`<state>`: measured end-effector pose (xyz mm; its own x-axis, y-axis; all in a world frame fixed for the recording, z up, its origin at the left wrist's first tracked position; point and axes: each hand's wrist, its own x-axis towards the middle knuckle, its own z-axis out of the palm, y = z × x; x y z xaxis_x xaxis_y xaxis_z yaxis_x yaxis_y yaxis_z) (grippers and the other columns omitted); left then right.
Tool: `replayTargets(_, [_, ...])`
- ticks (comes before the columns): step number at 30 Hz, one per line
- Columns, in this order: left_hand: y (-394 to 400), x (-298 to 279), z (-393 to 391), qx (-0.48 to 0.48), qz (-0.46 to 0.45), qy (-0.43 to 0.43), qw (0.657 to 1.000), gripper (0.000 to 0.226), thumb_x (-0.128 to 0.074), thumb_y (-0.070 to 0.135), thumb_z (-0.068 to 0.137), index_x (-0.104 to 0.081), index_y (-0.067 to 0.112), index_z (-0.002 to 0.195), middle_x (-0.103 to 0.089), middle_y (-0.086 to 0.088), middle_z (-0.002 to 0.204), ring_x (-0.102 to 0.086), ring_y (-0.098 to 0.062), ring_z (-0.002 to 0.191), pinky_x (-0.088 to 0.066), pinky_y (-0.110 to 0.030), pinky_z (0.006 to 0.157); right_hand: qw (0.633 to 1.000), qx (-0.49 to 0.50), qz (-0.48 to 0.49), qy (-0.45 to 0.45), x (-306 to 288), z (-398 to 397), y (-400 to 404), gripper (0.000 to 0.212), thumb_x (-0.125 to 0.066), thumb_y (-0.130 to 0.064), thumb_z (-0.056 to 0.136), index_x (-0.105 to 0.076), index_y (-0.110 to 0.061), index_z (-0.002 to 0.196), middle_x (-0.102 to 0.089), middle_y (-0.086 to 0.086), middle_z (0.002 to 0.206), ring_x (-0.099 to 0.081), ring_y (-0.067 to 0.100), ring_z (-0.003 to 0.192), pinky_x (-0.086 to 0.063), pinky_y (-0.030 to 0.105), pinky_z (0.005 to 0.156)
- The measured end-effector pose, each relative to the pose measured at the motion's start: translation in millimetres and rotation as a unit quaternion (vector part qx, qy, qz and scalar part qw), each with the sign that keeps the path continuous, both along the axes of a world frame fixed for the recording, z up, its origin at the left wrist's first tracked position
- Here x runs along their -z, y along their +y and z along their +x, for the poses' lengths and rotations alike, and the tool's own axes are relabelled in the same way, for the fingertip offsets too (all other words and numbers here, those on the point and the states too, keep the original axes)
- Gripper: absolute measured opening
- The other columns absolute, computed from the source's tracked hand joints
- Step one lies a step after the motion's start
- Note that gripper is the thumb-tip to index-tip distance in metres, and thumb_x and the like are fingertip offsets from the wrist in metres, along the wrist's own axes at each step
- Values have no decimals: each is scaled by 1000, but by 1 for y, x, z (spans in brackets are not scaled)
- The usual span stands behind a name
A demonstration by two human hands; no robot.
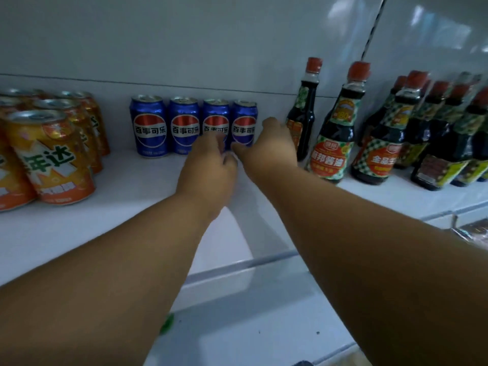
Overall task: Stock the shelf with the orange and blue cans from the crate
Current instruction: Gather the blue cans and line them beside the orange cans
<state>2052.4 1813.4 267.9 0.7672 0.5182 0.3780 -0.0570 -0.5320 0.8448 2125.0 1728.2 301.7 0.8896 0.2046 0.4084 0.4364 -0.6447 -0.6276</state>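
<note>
A: Looking at the middle of the frame: four blue cans (194,126) standing upright in a row at the back of the shelf (126,186), long axes vertical, labels facing out.

B: And at the left edge, the orange cans (50,154) clustered upright, well apart from both hands. No crate in view.

A: Reaching in from the bottom of the frame with both arms. Left hand (208,165) hovering just in front of the third blue can (216,122), fingers loosely curled, apparently holding nothing, though too blurred to be sure of contact.

B: Right hand (269,146) sitting at the rightmost blue can (244,122), thumb toward its front, fingers reaching round its right side. Gripping or only steadying? Hard to tell.

A: Probably squaring up the end of the row. Rightmost can lying just up and left of the right hand, so that hand being the nearer one for any nudge.

B: Minding the dark sauce bottles (334,133) just right of that hand; not much room for the knuckles there.
</note>
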Motion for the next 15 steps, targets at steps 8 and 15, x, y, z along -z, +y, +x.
replayTargets(8, [-65, -11, -159, 73, 208, -1, 975, 75, -55, 1, 91, -26, 23, 156, -38, 2, 153, -38, -13, 139, -34, -34, 116, 988, -122, 84, -44, 1, -177, -74, 55, -72, -17, 86, -52, -18, 138, -56, -3, 129, -54, 9, 116, -42, 20, 99])
replayTargets(15, [-119, 74, -314, 39, 100, -14, 994, 61, -49, 12, 93, -34, 16, 152, -42, 3, 150, -40, -8, 138, -34, -30, 115, 972, -201, 121, -9, 77, -327, -120, 50, -75, -8, 83, -58, -11, 130, -61, 0, 121, -54, 10, 114, -43, 21, 101])
